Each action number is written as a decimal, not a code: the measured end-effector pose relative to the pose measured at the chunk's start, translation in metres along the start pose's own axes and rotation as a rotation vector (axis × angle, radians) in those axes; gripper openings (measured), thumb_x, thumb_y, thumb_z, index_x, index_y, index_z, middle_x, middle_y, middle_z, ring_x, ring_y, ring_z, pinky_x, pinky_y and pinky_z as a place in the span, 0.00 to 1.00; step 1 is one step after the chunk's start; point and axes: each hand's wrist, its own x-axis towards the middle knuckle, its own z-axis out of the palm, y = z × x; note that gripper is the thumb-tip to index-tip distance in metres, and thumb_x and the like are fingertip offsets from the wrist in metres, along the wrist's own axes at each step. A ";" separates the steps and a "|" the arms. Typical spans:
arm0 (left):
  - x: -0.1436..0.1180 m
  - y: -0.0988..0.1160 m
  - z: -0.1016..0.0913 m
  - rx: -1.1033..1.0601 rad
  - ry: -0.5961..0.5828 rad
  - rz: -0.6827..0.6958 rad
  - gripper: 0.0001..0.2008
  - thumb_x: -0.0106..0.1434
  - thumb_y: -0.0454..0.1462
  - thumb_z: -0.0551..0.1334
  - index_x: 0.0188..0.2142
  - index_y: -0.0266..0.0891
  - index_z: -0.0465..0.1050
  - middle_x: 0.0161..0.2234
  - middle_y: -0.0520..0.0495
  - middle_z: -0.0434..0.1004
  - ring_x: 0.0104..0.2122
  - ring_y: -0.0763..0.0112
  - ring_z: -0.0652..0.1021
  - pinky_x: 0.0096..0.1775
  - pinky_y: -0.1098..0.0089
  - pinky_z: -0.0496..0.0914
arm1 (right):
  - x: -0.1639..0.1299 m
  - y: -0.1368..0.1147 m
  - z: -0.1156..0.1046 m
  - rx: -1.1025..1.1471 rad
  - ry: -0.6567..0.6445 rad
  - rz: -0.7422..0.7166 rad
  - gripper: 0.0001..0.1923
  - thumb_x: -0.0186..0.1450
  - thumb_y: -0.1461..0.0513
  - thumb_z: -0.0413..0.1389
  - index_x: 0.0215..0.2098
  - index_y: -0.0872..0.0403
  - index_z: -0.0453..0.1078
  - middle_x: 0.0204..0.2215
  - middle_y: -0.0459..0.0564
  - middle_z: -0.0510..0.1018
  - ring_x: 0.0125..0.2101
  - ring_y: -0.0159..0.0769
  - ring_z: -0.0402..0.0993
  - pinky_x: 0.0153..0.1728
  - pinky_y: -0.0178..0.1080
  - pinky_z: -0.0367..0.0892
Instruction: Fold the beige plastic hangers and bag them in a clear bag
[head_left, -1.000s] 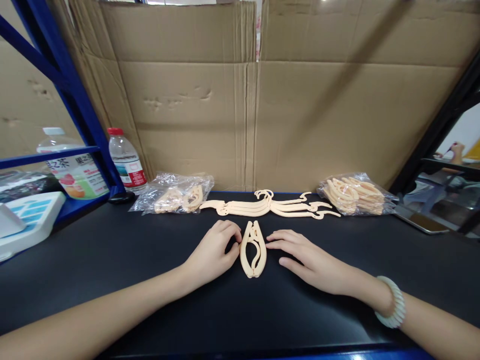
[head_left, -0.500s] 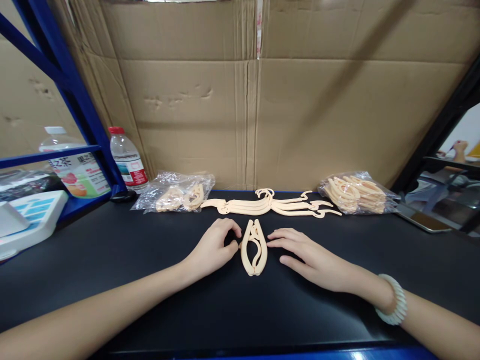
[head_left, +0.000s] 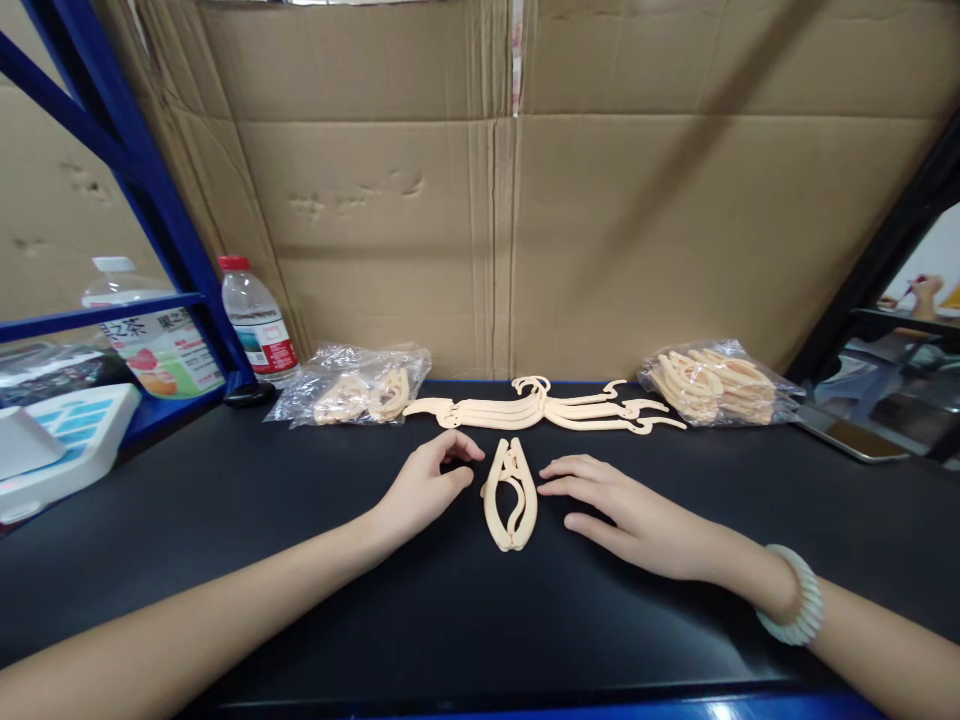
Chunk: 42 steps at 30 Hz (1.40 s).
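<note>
L hand (head_left: pixel 424 487) has backed off the folded hanger (head_left: pixel 510 493), fingers loosely curled, empty; R hand (head_left: pixel 611 505) flat beside it (hanger now lies free).

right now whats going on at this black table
A person rests both bare hands on the black table, one on each side of a folded cream plastic hanger lying flat. The left hand and right hand lie beside it; neither grips it. Behind it sits a row of unfolded hangers, with a clear bag of parts to the left and a fuller bag to the right.
</note>
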 end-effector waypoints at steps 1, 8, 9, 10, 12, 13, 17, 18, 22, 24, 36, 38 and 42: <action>0.000 0.000 0.000 -0.005 0.004 -0.001 0.09 0.48 0.33 0.57 0.31 0.39 0.70 0.36 0.47 0.75 0.41 0.61 0.75 0.48 0.61 0.67 | 0.000 0.000 -0.001 -0.005 -0.005 -0.003 0.18 0.70 0.60 0.48 0.58 0.50 0.64 0.58 0.52 0.65 0.59 0.40 0.58 0.61 0.46 0.56; 0.000 -0.002 0.000 -0.009 0.010 0.020 0.09 0.48 0.32 0.57 0.31 0.39 0.70 0.35 0.48 0.75 0.40 0.62 0.75 0.47 0.61 0.67 | -0.001 0.000 -0.001 -0.036 -0.019 -0.018 0.18 0.71 0.60 0.48 0.58 0.50 0.64 0.59 0.52 0.64 0.59 0.40 0.58 0.61 0.46 0.55; 0.000 -0.003 0.000 -0.010 0.010 0.025 0.09 0.48 0.32 0.57 0.31 0.39 0.70 0.35 0.48 0.75 0.40 0.62 0.75 0.47 0.61 0.67 | -0.001 0.000 -0.002 -0.037 -0.018 -0.020 0.18 0.71 0.60 0.48 0.58 0.50 0.64 0.59 0.52 0.64 0.59 0.40 0.58 0.60 0.46 0.56; 0.000 -0.003 0.000 -0.012 0.009 0.030 0.09 0.48 0.32 0.57 0.31 0.39 0.70 0.35 0.48 0.75 0.40 0.63 0.75 0.47 0.61 0.67 | -0.001 0.000 -0.002 -0.038 -0.017 -0.022 0.18 0.71 0.60 0.48 0.58 0.50 0.64 0.59 0.52 0.64 0.59 0.40 0.58 0.60 0.46 0.56; 0.000 -0.004 0.000 -0.014 0.005 0.040 0.09 0.48 0.32 0.57 0.31 0.39 0.70 0.35 0.48 0.75 0.40 0.63 0.75 0.47 0.61 0.67 | -0.001 0.000 -0.002 -0.040 -0.014 -0.023 0.18 0.71 0.60 0.48 0.58 0.50 0.64 0.58 0.52 0.65 0.59 0.40 0.58 0.60 0.46 0.56; 0.000 -0.004 0.000 -0.014 0.002 0.044 0.09 0.48 0.32 0.57 0.31 0.39 0.70 0.35 0.48 0.75 0.39 0.63 0.75 0.46 0.61 0.67 | -0.001 0.000 -0.002 -0.040 -0.013 -0.023 0.18 0.70 0.60 0.48 0.58 0.50 0.64 0.58 0.52 0.65 0.59 0.40 0.58 0.60 0.46 0.56; 0.000 -0.004 0.001 -0.001 -0.011 0.049 0.08 0.49 0.33 0.57 0.31 0.39 0.70 0.35 0.47 0.75 0.39 0.63 0.75 0.46 0.62 0.67 | -0.001 0.001 -0.002 -0.037 -0.010 -0.025 0.18 0.70 0.60 0.49 0.58 0.50 0.64 0.58 0.51 0.65 0.59 0.40 0.59 0.60 0.47 0.56; -0.001 -0.004 0.001 0.001 -0.014 0.048 0.08 0.49 0.33 0.57 0.31 0.39 0.70 0.35 0.47 0.75 0.40 0.63 0.75 0.46 0.62 0.67 | -0.001 0.000 -0.002 -0.037 -0.011 -0.024 0.18 0.70 0.59 0.48 0.58 0.50 0.64 0.58 0.51 0.65 0.59 0.40 0.58 0.60 0.47 0.56; -0.001 -0.004 0.001 0.005 -0.015 0.052 0.08 0.49 0.33 0.57 0.31 0.39 0.70 0.35 0.48 0.75 0.39 0.63 0.75 0.46 0.63 0.67 | -0.001 0.000 -0.002 -0.034 -0.010 -0.022 0.18 0.70 0.59 0.48 0.58 0.49 0.64 0.58 0.52 0.65 0.59 0.41 0.59 0.60 0.48 0.56; -0.001 -0.004 0.000 0.010 -0.020 0.055 0.07 0.49 0.34 0.57 0.30 0.39 0.70 0.35 0.48 0.75 0.39 0.63 0.75 0.46 0.63 0.67 | -0.001 0.000 -0.002 -0.032 -0.005 -0.024 0.18 0.70 0.59 0.48 0.58 0.49 0.64 0.58 0.52 0.65 0.59 0.41 0.59 0.60 0.48 0.57; -0.001 -0.003 0.000 0.018 -0.055 0.053 0.06 0.50 0.34 0.56 0.29 0.39 0.70 0.33 0.48 0.76 0.39 0.63 0.75 0.45 0.63 0.68 | -0.003 0.003 -0.004 0.005 -0.012 -0.018 0.17 0.70 0.59 0.49 0.56 0.49 0.66 0.57 0.51 0.66 0.58 0.39 0.60 0.60 0.45 0.57; -0.001 -0.002 0.000 0.013 -0.038 0.056 0.07 0.49 0.34 0.56 0.30 0.39 0.70 0.33 0.48 0.75 0.39 0.63 0.75 0.45 0.64 0.68 | -0.002 0.007 -0.005 0.021 0.000 -0.023 0.16 0.70 0.59 0.49 0.54 0.49 0.68 0.56 0.51 0.67 0.56 0.38 0.62 0.59 0.43 0.59; -0.002 -0.001 -0.001 0.017 -0.024 0.061 0.07 0.49 0.34 0.57 0.30 0.40 0.71 0.33 0.48 0.76 0.38 0.64 0.75 0.44 0.63 0.69 | -0.003 0.036 -0.016 -0.042 0.133 -0.024 0.17 0.69 0.58 0.49 0.56 0.51 0.66 0.55 0.52 0.69 0.56 0.40 0.64 0.58 0.46 0.60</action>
